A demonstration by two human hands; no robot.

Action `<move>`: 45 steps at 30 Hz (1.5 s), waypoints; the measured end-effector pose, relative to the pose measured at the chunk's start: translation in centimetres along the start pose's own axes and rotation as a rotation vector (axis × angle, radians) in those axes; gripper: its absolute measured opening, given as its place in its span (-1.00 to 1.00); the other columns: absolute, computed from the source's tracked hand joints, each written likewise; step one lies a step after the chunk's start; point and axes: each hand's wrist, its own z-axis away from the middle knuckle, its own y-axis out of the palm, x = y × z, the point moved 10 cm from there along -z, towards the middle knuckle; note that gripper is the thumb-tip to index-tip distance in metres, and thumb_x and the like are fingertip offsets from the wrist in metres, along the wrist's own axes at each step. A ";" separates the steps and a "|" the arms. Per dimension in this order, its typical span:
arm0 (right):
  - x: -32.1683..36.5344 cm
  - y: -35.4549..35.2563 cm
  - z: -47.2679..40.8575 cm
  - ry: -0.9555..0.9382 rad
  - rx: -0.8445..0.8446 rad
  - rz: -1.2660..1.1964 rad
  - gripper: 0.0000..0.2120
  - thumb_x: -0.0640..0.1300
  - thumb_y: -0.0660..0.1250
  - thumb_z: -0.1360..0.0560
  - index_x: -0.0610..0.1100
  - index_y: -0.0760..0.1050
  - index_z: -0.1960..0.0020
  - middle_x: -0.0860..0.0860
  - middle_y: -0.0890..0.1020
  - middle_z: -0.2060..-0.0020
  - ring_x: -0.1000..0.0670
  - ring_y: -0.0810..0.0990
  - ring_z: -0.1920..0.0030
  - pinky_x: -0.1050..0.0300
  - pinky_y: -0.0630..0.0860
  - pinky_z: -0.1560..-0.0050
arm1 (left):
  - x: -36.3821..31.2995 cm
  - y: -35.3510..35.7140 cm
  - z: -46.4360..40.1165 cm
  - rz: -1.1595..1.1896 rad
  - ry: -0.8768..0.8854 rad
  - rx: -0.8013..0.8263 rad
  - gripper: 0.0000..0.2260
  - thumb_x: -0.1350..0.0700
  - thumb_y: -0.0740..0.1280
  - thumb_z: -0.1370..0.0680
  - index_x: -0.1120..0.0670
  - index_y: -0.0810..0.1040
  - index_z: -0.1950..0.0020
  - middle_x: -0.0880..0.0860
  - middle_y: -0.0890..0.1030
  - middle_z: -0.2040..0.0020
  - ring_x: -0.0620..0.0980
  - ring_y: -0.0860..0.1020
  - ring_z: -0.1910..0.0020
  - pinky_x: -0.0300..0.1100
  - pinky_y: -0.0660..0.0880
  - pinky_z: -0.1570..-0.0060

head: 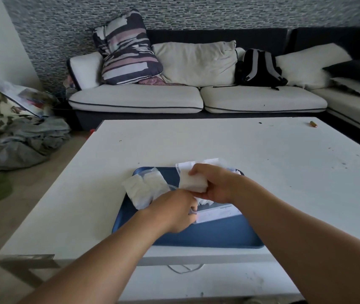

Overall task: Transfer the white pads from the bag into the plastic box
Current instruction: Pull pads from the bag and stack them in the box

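The right hand (213,183) pinches a stack of white pads (193,183) over the plastic box (215,212), the left hand (174,210) curled at its near edge, grip hidden, bag (145,188) just beyond; a loose pinch could fan the stack onto the worktop (240,145)

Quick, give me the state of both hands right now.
Left hand: curled at the plastic box; whether its grip holds anything cannot be told.
Right hand: grip closed on a stack of white pads above the box.
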 end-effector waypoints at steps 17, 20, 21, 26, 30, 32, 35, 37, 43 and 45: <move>1.0 -0.9 -0.6 -0.029 -0.306 1.199 -0.80 -0.05 0.41 -0.46 -0.20 0.56 0.14 -0.10 0.62 0.34 0.00 0.55 0.49 0.19 0.58 0.33 | -1.8 1.2 1.7 -0.001 0.086 0.136 -0.65 -0.10 0.37 -0.56 -0.06 0.56 -0.32 -0.02 0.59 -0.25 0.02 0.57 -0.11 -0.02 0.53 -0.15; 1.0 -0.3 -0.8 -0.037 -0.299 1.316 -0.82 -0.08 0.41 -0.45 -0.20 0.55 0.22 -0.07 0.61 0.38 0.01 0.57 0.44 0.20 0.60 0.27 | -2.1 1.2 1.8 -0.006 0.107 0.137 -0.64 -0.10 0.36 -0.57 -0.04 0.54 -0.33 -0.06 0.48 -0.44 0.03 0.55 -0.23 -0.03 0.49 -0.22; 0.5 0.0 -1.0 -0.011 -0.261 1.315 -0.84 -0.12 0.40 -0.46 -0.21 0.56 0.19 -0.08 0.64 0.32 0.00 0.59 0.38 0.18 0.64 0.19 | -2.2 1.2 1.8 -0.004 0.118 0.137 -0.64 -0.10 0.35 -0.57 -0.02 0.54 -0.34 -0.11 0.40 -0.51 0.02 0.52 -0.30 -0.03 0.47 -0.27; -1.4 1.1 -1.5 0.055 -0.120 1.381 -0.95 -0.21 0.35 -0.49 -0.19 0.56 0.10 -0.09 0.57 0.26 -0.02 0.54 0.26 0.20 0.54 0.11 | -2.8 1.6 2.2 -0.024 0.135 0.168 -0.68 -0.07 0.35 -0.59 0.07 0.56 -0.27 -0.14 0.37 -0.53 0.07 0.53 -0.26 -0.01 0.48 -0.24; 0.4 1.4 -1.2 -0.196 -0.321 1.545 -0.73 -0.17 0.33 -0.52 -0.14 0.35 0.32 -0.03 0.44 0.41 -0.04 0.49 0.30 0.16 0.38 0.35 | -2.5 2.0 2.0 -0.034 0.105 0.169 -0.79 -0.07 0.33 -0.58 0.06 0.53 0.00 -0.01 0.59 -0.10 0.07 0.56 -0.02 -0.06 0.51 -0.05; 0.9 1.5 -0.8 -0.282 -0.381 1.547 -0.73 -0.15 0.33 -0.52 -0.14 0.32 0.29 -0.01 0.41 0.36 -0.07 0.49 0.19 0.11 0.40 0.22 | -2.3 2.1 1.9 -0.013 0.096 0.158 -0.80 -0.06 0.34 -0.57 0.06 0.57 -0.02 0.00 0.62 -0.06 0.06 0.59 0.00 0.00 0.55 -0.07; 0.8 1.3 -0.6 -0.299 -0.386 1.513 -0.86 -0.15 0.34 -0.53 -0.17 0.41 0.12 -0.04 0.47 0.24 -0.07 0.49 0.12 0.11 0.42 0.14 | -2.1 2.2 1.8 0.007 0.096 0.164 -0.81 -0.05 0.34 -0.56 0.04 0.60 -0.05 -0.01 0.64 -0.07 0.05 0.61 -0.02 0.04 0.56 -0.10; 0.5 1.4 -1.0 -0.260 -0.342 1.543 -0.89 -0.13 0.34 -0.52 -0.16 0.47 0.11 -0.06 0.50 0.24 -0.06 0.50 0.14 0.13 0.44 0.16 | -2.0 2.3 1.9 0.010 0.098 0.171 -0.80 -0.07 0.34 -0.56 0.01 0.61 -0.07 -0.02 0.64 -0.09 0.04 0.60 -0.05 0.03 0.56 -0.12; -0.8 1.2 -0.9 -0.095 -0.184 1.506 -0.94 -0.24 0.32 -0.49 -0.22 0.55 0.12 -0.09 0.52 0.39 -0.04 0.50 0.41 0.19 0.47 0.35 | -2.4 2.2 1.9 -0.027 0.113 0.159 -0.78 -0.06 0.32 -0.59 0.04 0.59 -0.12 0.00 0.62 -0.18 0.05 0.58 -0.10 0.00 0.54 -0.14; -0.4 1.7 -0.4 -0.134 -0.214 1.610 -0.89 -0.24 0.34 -0.49 -0.19 0.50 0.22 -0.04 0.48 0.39 -0.03 0.52 0.28 0.18 0.45 0.25 | -2.5 2.0 2.0 -0.026 0.106 0.165 -0.77 -0.04 0.31 -0.60 0.04 0.58 -0.16 0.01 0.62 -0.17 0.05 0.58 -0.10 -0.02 0.53 -0.14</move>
